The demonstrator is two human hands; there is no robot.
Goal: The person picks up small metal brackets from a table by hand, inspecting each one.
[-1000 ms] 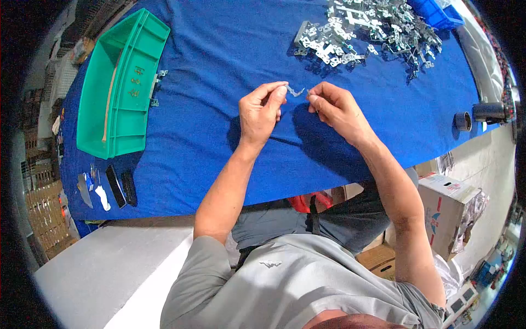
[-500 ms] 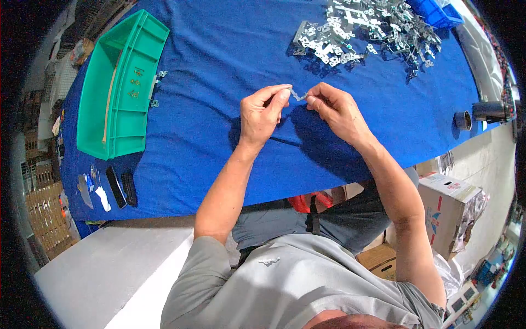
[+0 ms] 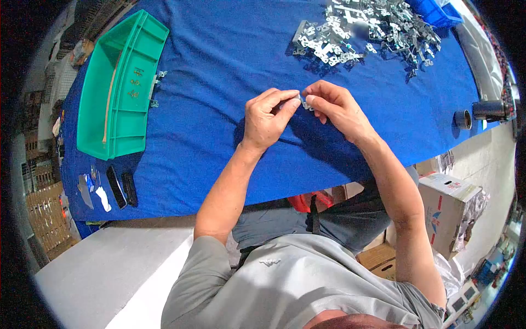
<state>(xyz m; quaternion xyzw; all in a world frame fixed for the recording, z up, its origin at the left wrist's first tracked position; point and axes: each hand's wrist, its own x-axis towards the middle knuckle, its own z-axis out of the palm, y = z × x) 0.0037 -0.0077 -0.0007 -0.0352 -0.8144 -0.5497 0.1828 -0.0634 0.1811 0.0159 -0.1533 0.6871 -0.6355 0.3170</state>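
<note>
The left hand point(image 3: 267, 118) and the right hand point(image 3: 335, 107) met over the blue cloth point(image 3: 219, 55) on the table. Both hands pinched one small metal clip point(image 3: 303, 102) between thumb and fingertips. The fingers of each hand were closed tight on it, one hand on each side. The clip was up off the cloth, right in the middle between the two hands. It was too small to see its shape well.

Farther back on the cloth lay a big pile of shiny metal parts point(image 3: 364, 30). A green plastic tray point(image 3: 118, 88) sat well off to the left, with a few little pieces inside it and two more just beside its edge. Two black bars point(image 3: 121, 186) lay near the front left corner. A dark round cup point(image 3: 463, 120) stood near the right edge.
</note>
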